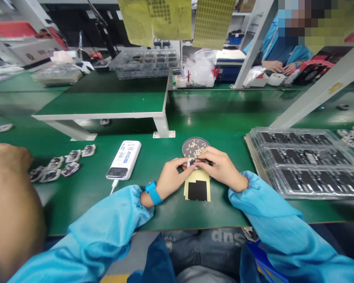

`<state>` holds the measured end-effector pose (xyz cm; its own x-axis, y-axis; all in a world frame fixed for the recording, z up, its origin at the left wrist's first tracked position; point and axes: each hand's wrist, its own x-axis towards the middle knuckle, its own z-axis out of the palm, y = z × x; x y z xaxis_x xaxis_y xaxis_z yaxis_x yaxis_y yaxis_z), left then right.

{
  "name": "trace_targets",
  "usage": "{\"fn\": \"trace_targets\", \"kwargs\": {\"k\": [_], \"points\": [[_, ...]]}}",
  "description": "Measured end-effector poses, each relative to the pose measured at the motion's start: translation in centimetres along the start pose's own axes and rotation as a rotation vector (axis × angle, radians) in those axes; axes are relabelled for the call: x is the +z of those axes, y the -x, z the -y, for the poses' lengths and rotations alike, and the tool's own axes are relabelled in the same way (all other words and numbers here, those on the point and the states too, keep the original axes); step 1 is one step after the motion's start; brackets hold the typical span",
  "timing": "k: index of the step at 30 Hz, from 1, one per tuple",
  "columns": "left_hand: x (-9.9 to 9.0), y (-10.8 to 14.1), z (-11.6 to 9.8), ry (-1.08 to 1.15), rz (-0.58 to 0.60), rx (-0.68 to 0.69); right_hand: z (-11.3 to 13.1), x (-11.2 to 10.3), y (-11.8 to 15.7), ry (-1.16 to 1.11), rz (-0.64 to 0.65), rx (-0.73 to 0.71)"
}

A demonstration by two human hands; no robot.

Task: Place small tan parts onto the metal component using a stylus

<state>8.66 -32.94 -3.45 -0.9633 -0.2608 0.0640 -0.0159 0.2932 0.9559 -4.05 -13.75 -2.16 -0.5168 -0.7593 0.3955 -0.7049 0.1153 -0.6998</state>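
Observation:
My left hand pinches a small white and black part from its left side, above a yellow sheet that carries black pieces. On the other side my right hand is closed round a thin dark tool, its tip at the part. Just behind the fingers lies a round grey dish holding many tiny pale pieces. The fingertips partly hide the small part.
A white power bank with a cable lies at left, near several small devices. Clear trays stand at right. Behind is a raised green shelf. Another person's arm reaches in at far left; a person sits opposite.

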Motion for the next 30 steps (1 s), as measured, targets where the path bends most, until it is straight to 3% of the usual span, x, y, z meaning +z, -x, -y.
{"fn": "trace_targets", "kwargs": {"k": [4,10,15,24,27,30], "points": [[-0.2,-0.1,-0.3,0.059,0.063,-0.076,-0.4,0.1,-0.2,-0.158,0.04,0.16],[-0.4,-0.5,-0.2,0.046,0.028,-0.132,-2.4,-0.7,-0.5,-0.076,-0.096,0.37],[-0.4,-0.6,-0.1,0.029,0.028,-0.127,-2.1,-0.9,-0.6,-0.036,-0.141,0.37],[-0.2,-0.6,0.1,0.101,0.065,-0.067,-0.6,0.6,0.2,-0.082,-0.046,0.168],[0.2,-0.5,0.4,0.152,0.074,-0.067,-1.2,0.7,0.7,-0.049,-0.045,0.232],[0.5,-0.6,1.0,0.211,0.052,-0.079,-1.5,0.8,0.8,-0.086,-0.019,0.444]]}}
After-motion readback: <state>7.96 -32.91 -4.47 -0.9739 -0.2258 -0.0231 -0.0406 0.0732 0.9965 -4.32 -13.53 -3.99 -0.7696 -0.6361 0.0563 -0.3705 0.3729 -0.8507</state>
